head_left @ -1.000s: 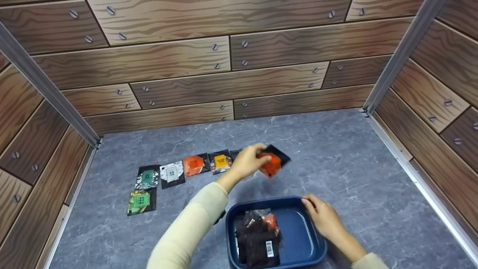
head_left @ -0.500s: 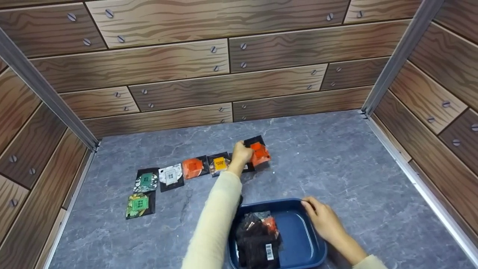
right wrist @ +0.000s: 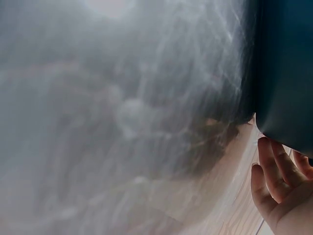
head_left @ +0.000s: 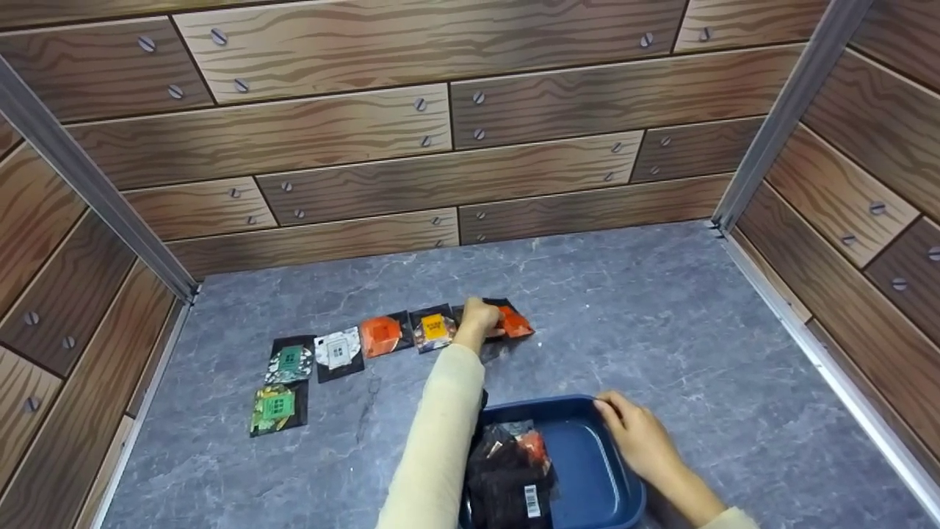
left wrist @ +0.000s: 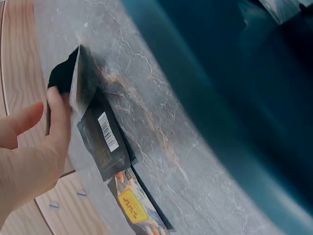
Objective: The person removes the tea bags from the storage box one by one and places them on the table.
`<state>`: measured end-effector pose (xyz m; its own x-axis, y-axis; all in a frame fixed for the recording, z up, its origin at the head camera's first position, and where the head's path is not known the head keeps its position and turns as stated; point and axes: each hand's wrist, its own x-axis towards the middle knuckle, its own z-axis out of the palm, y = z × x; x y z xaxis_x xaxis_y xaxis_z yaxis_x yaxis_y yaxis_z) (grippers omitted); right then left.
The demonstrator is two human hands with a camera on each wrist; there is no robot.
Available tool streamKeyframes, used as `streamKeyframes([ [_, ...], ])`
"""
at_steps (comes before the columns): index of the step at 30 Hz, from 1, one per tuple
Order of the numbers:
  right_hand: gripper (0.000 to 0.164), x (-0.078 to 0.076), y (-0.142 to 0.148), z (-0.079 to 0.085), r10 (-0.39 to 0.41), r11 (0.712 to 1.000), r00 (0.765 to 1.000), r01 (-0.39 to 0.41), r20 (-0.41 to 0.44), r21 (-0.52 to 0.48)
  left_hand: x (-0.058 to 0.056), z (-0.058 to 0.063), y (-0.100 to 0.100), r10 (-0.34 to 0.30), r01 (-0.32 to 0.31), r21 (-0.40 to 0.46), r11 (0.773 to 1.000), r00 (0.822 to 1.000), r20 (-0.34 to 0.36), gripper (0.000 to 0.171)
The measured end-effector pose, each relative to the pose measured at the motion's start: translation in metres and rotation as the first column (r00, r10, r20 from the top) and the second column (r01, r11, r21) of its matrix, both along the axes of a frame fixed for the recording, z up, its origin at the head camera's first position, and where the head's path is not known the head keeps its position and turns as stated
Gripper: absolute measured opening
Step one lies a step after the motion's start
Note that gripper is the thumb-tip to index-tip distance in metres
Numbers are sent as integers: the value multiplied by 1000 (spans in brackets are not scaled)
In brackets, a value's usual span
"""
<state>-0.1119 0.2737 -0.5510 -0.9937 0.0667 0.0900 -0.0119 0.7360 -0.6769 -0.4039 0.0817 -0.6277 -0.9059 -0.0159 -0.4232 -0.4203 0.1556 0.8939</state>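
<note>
At the right end of a row of flat sachets, my left hand [head_left: 481, 317] pinches an orange-and-black sachet [head_left: 516, 322]. In the left wrist view this sachet [left wrist: 66, 73] is tilted up off the surface, its lower edge near a black sachet with a barcode [left wrist: 107, 137]. Beside that one lies a yellow-labelled sachet [head_left: 433, 328]. My right hand [head_left: 646, 441] grips the far right corner of a blue tub [head_left: 551, 401]; the right wrist view shows its fingers [right wrist: 268, 156] against the outer wall. Inside the tub, on the left, are piled sachets [head_left: 507, 470].
Further left along the row lie an orange sachet [head_left: 382, 336], a white one [head_left: 339, 353] and a dark green one [head_left: 289, 360]. A bright green sachet [head_left: 279, 408] lies in front of the last. Wood-patterned walls [head_left: 543, 169] enclose the grey marbled surface [head_left: 661, 308].
My left hand has brought the orange-and-black sachet leftward to the row's right end, then lowered it toward me. My right hand stays at the tub's corner.
</note>
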Motion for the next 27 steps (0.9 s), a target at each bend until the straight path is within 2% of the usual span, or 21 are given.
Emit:
streamKeyframes([
  [1,17,0,0,0,0,1000,1000,0,1,1,-5,-5,1,-22,23,-35,999,1000,18,41],
  [2,17,1,0,0,0,1000,1000,0,2,-1,-8,-10,1,-28,28,-51,998,1000,0,33],
  [3,17,1,0,0,-1,1000,1000,1,6,-1,-8,-9,1,-41,39,-74,997,999,-23,27],
  [4,17,1,0,0,-3,1000,1000,3,7,-1,2,5,0,-52,47,-108,993,998,-40,28],
  [5,17,1,0,0,-3,1000,1000,3,7,-2,7,13,-1,-60,53,-121,991,997,-50,29],
  [6,17,1,0,0,-3,1000,1000,3,8,-5,14,26,-3,-66,60,-132,989,997,-44,32],
  [9,16,1,0,0,-5,1000,1000,5,2,-8,41,75,-7,-81,76,-133,988,996,-31,50],
  [10,16,1,0,0,-7,1000,1000,7,0,-9,44,82,-7,-87,82,-139,987,996,-32,56],
  [11,16,0,0,0,-6,1000,1000,6,-3,-9,38,74,-8,-94,86,-88,992,992,-82,54],
  [13,16,0,1,1,-2,1000,1000,2,-8,-5,43,82,-8,-94,93,-14,996,991,-98,47],
  [14,16,-1,1,1,0,1000,1000,0,-8,-2,40,79,-7,-96,101,32,994,989,-116,42],
  [16,17,-1,1,2,7,1000,1000,-7,-4,5,48,91,-5,-86,99,132,986,991,-104,34],
  [17,17,-1,2,2,11,1000,1000,-11,-3,8,59,106,-5,-87,102,184,978,992,-86,32],
  [18,17,-2,2,3,12,1000,1000,-12,0,10,74,133,-5,-87,92,185,978,996,-32,34],
  [19,17,-2,2,3,13,1000,1000,-13,3,11,82,144,-5,-93,97,205,974,995,-31,34],
  [20,17,-2,2,3,13,1000,1000,-13,5,10,89,154,-4,-104,111,193,975,993,-48,33],
  [21,17,-3,2,3,14,1000,1000,-14,10,6,100,169,-4,-118,126,171,977,992,-55,33],
  [24,17,-2,2,3,11,1000,1000,-11,21,-10,112,181,-2,-193,208,138,968,974,-119,30],
  [25,18,-1,1,2,8,1000,1000,-8,24,-17,109,176,0,-227,245,136,960,965,-134,29],
  [27,18,0,0,2,3,1000,1000,-2,26,-29,116,181,3,-304,324,120,938,939,-162,29],
])
